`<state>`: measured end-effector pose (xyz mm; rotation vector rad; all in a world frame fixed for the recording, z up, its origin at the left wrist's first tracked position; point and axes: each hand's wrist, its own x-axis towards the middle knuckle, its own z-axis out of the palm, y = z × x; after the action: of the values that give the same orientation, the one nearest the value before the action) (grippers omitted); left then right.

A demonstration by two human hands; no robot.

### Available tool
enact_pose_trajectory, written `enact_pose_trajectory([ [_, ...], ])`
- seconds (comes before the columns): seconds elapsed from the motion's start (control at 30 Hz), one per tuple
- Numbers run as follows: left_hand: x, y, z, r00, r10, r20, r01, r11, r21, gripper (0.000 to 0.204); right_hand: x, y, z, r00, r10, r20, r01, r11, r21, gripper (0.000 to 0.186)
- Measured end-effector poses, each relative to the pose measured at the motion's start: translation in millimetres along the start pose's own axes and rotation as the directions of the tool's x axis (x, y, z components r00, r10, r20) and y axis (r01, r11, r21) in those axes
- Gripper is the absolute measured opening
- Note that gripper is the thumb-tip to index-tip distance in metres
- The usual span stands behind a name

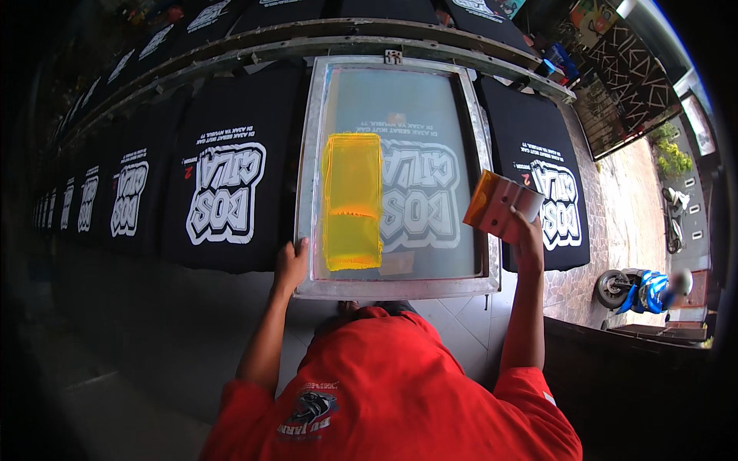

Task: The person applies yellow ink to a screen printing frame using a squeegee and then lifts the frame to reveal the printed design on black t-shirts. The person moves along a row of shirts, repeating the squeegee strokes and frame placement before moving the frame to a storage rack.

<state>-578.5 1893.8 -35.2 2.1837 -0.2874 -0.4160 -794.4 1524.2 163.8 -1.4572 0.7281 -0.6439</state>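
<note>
A screen printing frame (396, 289) with a pale metal border lies in front of me over a black shirt. A band of yellow ink (352, 184) covers the left part of its mesh, and a white lettered print shows through to the right of it. My left hand (291, 265) grips the frame's lower left edge, thumb on top and the other fingers mostly hidden. Just past the frame's right side, my right hand (526, 234) is closed around a squeegee (501, 206). The squeegee is tilted, held off the mesh, with yellow-orange ink along its left edge.
Black shirts with white prints lie in a row, one to the right (530, 131) and several to the left (231, 107). A long rail (269, 51) runs behind the frame, with more shirts beyond. Outside at right stands a blue motorcycle (649, 290).
</note>
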Motion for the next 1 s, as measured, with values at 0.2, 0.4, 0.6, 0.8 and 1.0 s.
enact_pose_trajectory([
  [0.2,-0.1,-4.4,-2.6,1.0,0.009,-0.015,-0.009,1.0,0.023,0.054,54.6,-46.3,158.0,0.881,-0.065,0.468,0.42,0.564,-0.711,0.036],
  [0.4,1.3,-0.8,-2.4,0.991,0.104,-0.083,-0.101,0.994,0.033,0.055,103.8,-2.0,280.3,0.73,-0.097,0.676,0.683,0.071,-0.727,0.018],
  [0.6,-0.1,14.4,-9.6,0.998,0.052,0.025,-0.053,0.998,0.028,0.053,112.9,58.5,292.3,0.702,-0.237,0.672,0.693,0.009,-0.721,0.01],
  [0.8,-2.3,5.4,-8.6,0.999,0.045,0.022,-0.044,0.998,-0.054,0.049,28.0,93.1,260.4,0.611,-0.393,0.687,0.765,0.073,-0.64,0.009],
  [1.0,0.1,0.0,-9.9,0.996,0.044,0.081,-0.043,0.999,-0.003,0.05,-6.7,65.8,259.5,0.717,-0.206,0.666,0.691,0.083,-0.718,0.012],
])
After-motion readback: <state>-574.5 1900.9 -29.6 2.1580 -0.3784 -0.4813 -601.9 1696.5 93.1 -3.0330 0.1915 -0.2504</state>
